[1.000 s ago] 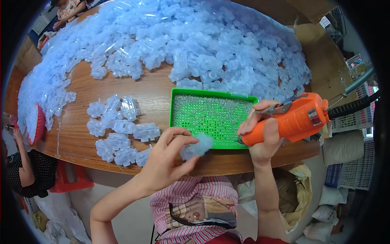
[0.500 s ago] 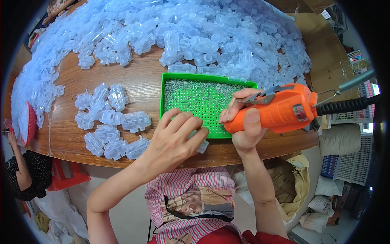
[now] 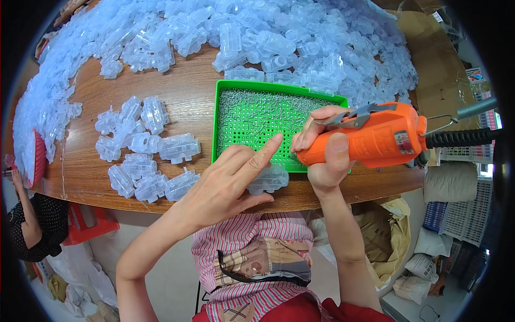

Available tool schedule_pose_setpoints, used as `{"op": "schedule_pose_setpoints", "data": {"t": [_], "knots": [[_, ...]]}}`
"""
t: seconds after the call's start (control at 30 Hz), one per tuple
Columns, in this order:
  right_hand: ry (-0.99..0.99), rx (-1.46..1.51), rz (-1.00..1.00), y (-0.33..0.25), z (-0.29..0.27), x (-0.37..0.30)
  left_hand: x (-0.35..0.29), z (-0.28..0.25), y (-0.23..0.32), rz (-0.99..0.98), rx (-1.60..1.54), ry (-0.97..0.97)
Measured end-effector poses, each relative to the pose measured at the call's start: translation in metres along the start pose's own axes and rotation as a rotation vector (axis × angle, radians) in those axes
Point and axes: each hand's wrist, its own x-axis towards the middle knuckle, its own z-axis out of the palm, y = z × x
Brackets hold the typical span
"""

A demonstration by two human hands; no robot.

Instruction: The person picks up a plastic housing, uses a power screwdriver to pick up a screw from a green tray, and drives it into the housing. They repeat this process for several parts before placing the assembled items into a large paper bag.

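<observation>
My right hand (image 3: 328,155) is wrapped round an orange electric screwdriver (image 3: 370,138), held tilted with its tip end over the near right part of a green tray (image 3: 216,115). Many small silvery screws (image 3: 252,104) lie in the tray, thickest toward its far side. My left hand (image 3: 230,180) hovers at the tray's near left edge, index finger stretched out over the tray and thumb apart. Between that finger and thumb a clear plastic part (image 3: 272,181) rests at the near rim; no grip on it shows. The screwdriver's tip is mostly hidden by my right fingers.
Several clear plastic parts (image 3: 142,144) lie grouped on the wooden table (image 3: 177,102) to the left. A large heap of similar parts (image 3: 284,35) covers the far side. A black cable (image 3: 461,138) runs right from the screwdriver. At far left, another person's arm (image 3: 27,209) shows near a red basket (image 3: 38,158).
My left hand's curled fingers have opened, with the index finger now extended over the tray. More of the plastic part beside it shows. The right hand still holds the screwdriver; the view has shifted slightly.
</observation>
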Motion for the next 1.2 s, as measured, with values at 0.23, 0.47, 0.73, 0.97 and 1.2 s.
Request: {"op": "schedule_pose_setpoints", "data": {"t": [0.23, 0.47, 0.73, 0.97, 1.2], "knots": [[-0.008, -0.136, 0.026, -0.005, 0.002, 0.001, -0.003, 0.018, -0.004, 0.011, 0.004, 0.167], [-0.087, -0.171, 0.009, -0.005, 0.000, -0.006, -0.007, 0.025, -0.008, 0.021, -0.019, 0.253], [-0.259, 0.107, -0.106, -0.061, 0.008, 0.001, -0.009, 0.026, -0.010, 0.053, 0.011, 0.293], [-0.364, 0.034, -0.115, -0.057, 0.039, -0.012, -0.014, 0.028, -0.014, 0.033, -0.033, 0.311], [-0.383, 0.006, -0.185, -0.052, 0.039, -0.009, -0.013, 0.030, -0.014, 0.036, -0.056, 0.320]]}}
